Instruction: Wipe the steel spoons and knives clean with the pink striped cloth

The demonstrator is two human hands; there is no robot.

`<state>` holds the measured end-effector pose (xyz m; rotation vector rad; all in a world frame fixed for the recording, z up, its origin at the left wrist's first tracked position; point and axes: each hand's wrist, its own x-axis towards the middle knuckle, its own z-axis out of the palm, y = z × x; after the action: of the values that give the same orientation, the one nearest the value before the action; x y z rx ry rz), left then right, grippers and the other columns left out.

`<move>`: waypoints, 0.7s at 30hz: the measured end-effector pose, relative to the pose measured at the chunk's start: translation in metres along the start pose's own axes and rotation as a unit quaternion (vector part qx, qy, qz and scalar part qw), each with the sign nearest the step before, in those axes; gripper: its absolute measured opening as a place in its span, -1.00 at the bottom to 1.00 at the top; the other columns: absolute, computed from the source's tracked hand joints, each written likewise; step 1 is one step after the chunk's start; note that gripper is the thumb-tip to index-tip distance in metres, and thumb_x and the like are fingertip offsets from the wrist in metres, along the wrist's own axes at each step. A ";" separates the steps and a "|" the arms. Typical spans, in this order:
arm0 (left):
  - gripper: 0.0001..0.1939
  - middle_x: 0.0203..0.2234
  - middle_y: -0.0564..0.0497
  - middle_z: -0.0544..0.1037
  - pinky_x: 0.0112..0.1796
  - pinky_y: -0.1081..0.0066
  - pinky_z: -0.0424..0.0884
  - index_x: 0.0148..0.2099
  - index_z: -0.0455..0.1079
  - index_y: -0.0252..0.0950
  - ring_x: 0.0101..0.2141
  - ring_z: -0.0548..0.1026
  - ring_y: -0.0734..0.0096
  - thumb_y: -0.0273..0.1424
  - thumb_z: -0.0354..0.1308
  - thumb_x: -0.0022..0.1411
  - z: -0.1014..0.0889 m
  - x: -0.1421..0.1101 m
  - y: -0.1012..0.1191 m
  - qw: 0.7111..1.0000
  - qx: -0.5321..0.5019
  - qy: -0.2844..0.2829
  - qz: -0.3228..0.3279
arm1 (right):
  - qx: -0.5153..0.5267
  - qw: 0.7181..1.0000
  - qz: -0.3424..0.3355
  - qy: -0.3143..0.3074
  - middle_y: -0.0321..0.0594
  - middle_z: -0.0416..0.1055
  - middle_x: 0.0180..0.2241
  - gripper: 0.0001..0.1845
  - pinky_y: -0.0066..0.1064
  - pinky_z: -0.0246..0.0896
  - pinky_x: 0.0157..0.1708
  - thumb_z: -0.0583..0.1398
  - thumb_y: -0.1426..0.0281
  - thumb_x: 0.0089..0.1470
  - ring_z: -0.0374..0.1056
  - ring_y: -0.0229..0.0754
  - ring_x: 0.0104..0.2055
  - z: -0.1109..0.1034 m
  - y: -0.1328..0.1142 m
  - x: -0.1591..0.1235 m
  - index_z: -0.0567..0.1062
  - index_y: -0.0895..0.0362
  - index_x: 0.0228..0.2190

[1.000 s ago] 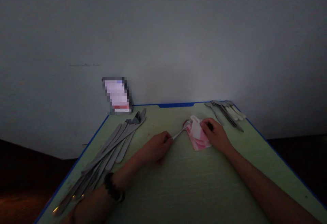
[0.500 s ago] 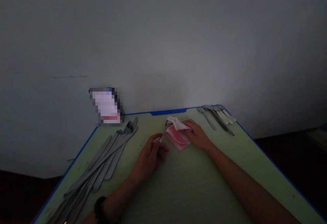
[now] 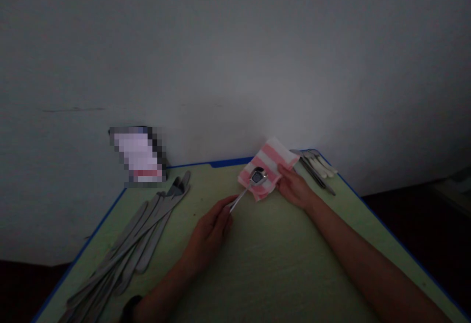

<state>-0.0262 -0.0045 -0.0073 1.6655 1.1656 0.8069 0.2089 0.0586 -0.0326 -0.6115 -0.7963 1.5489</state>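
Clearly, the left hand (image 3: pixel 209 232) pinches the handle of a spoon (image 3: pixel 258 176) between thumb and fingers, above the middle of the green table (image 3: pixel 265 269). Its bowl lies over a pink-and-white striped cloth (image 3: pixel 274 158), whose near right edge the right hand (image 3: pixel 294 187) grips, thumb on top (the other fingers are mostly hidden). Long metal cutlery (image 3: pixel 147 234) lies piled on the left; more utensils (image 3: pixel 316 171) lie at the far right corner.
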 end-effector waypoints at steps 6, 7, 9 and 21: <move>-0.64 -0.48 0.06 0.45 -0.42 0.47 0.28 0.01 0.32 -0.22 -0.47 0.36 0.39 -0.25 -0.14 0.26 -0.003 0.001 0.001 0.996 0.087 -0.018 0.018 | 0.002 0.983 0.145 -0.110 -0.07 0.46 -0.22 -0.49 -0.16 0.22 -0.15 0.00 -0.03 -0.03 0.32 -0.04 -0.07 0.004 -0.013 -0.015 0.44 0.15 -0.41; -0.63 -0.51 0.07 0.44 -0.45 0.48 0.26 0.01 0.32 -0.22 -0.51 0.34 0.41 -0.24 -0.15 0.26 -0.004 0.001 0.001 0.996 0.084 -0.013 0.011 | -0.006 0.983 0.152 -0.104 -0.05 0.45 -0.22 -0.41 -0.16 0.23 -0.17 -0.07 -0.09 -0.03 0.33 -0.02 -0.09 0.004 -0.014 -0.014 0.43 0.15 -0.48; -0.64 -0.57 0.08 0.41 -0.52 0.50 0.22 -0.01 0.32 -0.23 -0.56 0.31 0.42 -0.23 -0.15 0.26 -0.004 0.001 -0.001 0.998 0.070 -0.003 -0.004 | -0.032 0.985 0.145 -0.082 -0.05 0.45 -0.24 -0.39 -0.19 0.25 -0.22 -0.08 -0.11 -0.03 0.35 -0.04 -0.15 0.004 -0.013 -0.012 0.37 0.15 -0.61; -0.75 -0.66 0.16 0.21 -0.60 0.56 0.13 -0.16 0.26 -0.25 -0.63 0.22 0.51 -0.26 -0.15 0.26 -0.001 -0.010 -0.008 0.987 0.078 0.133 0.037 | -0.394 0.888 0.046 -0.233 -0.27 0.38 -0.20 -0.42 -0.40 0.21 -0.25 0.35 0.37 -0.31 0.31 -0.23 -0.21 0.014 -0.012 -0.014 0.39 0.06 -0.14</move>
<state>-0.0333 -0.0123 -0.0141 1.7763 1.3863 1.0332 0.2075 0.0433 -0.0156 -0.8725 -1.8320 1.4403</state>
